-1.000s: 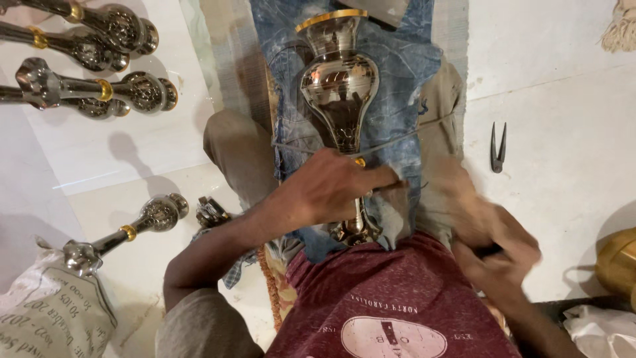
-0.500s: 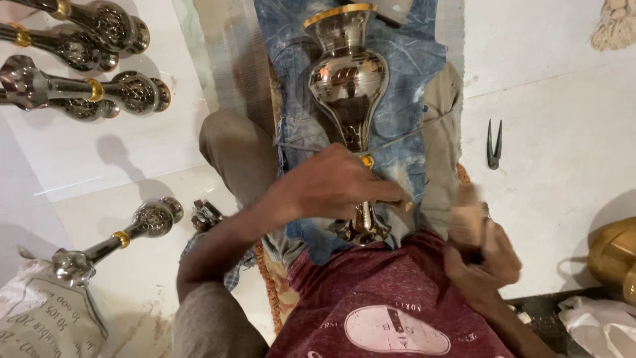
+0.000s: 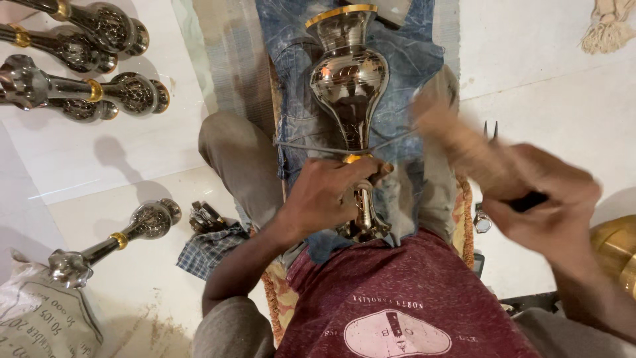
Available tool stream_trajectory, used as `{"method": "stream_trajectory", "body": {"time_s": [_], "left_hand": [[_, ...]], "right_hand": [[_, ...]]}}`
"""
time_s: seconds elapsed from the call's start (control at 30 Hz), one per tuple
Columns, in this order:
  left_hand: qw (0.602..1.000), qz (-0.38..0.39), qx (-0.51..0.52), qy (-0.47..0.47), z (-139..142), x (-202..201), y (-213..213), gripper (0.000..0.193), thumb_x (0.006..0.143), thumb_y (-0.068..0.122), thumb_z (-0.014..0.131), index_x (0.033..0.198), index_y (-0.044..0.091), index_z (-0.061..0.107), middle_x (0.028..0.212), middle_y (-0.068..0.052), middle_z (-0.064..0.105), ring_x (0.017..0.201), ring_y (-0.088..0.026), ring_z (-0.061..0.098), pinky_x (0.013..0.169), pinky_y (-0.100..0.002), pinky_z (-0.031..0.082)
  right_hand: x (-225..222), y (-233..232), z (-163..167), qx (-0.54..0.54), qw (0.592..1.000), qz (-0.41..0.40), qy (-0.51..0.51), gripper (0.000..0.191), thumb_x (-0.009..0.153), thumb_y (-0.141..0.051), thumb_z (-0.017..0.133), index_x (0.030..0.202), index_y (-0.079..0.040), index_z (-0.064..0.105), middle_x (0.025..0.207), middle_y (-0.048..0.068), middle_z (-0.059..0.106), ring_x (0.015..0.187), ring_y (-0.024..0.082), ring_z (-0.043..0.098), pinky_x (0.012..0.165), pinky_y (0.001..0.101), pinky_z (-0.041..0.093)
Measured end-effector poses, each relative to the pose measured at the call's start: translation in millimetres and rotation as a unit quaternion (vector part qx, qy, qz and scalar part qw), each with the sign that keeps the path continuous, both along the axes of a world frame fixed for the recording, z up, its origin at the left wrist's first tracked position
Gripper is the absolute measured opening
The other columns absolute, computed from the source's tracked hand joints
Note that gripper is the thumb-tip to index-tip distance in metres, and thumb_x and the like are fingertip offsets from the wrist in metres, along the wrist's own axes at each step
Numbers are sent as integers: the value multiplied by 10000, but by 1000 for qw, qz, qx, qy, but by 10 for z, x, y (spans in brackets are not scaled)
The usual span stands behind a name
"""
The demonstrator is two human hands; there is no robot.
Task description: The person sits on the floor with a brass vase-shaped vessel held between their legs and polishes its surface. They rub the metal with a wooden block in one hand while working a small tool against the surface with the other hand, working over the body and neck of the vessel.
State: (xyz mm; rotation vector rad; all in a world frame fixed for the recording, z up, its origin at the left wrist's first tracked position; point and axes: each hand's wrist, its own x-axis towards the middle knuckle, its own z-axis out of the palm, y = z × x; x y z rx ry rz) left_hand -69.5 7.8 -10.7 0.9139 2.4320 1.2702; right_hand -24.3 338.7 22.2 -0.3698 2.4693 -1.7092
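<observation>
A shiny chrome metal vase (image 3: 350,79) with a gold rim lies along my lap on a blue denim cloth (image 3: 404,73). My left hand (image 3: 328,195) grips its narrow neck near a gold ring. My right hand (image 3: 540,195), blurred by motion, is raised to the right of the vase and closed on a wooden-handled tool (image 3: 457,136) with a dark grip. A thin cord (image 3: 298,147) crosses the vase's neck.
Several finished chrome pieces (image 3: 79,59) with gold rings lie on the white floor at upper left; another (image 3: 116,238) lies at lower left above a printed sack (image 3: 40,318). A checked rag (image 3: 209,248) sits by my knee. A brass vessel (image 3: 616,248) is at the right edge.
My right hand has swung up and forward from beside my hip to the right of the vase, with the tool in it. The left hand stays on the vase's neck.
</observation>
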Motion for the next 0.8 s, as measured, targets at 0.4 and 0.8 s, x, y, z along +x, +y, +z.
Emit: {"method": "stream_trajectory", "body": {"time_s": [0.4, 0.8], "left_hand": [[982, 164, 92, 15, -10, 297, 115, 418, 878, -81, 633, 1274, 44, 682, 903, -83, 771, 732, -141, 779, 598, -272, 595], [994, 109, 2, -29, 158, 218, 140, 545, 711, -14, 677, 1243, 100, 669, 896, -101, 773, 682, -202, 745, 616, -344, 589]], "right_hand": [[-306, -96, 27, -10, 999, 30, -9, 728, 742, 29, 698, 1445, -139, 608, 956, 111, 713, 578, 85, 586, 442, 211, 420], [-214, 135, 98, 114, 990, 76, -17, 700, 747, 22, 699, 1409, -193, 624, 1154, 137, 772, 608, 71, 661, 439, 189, 484]]}}
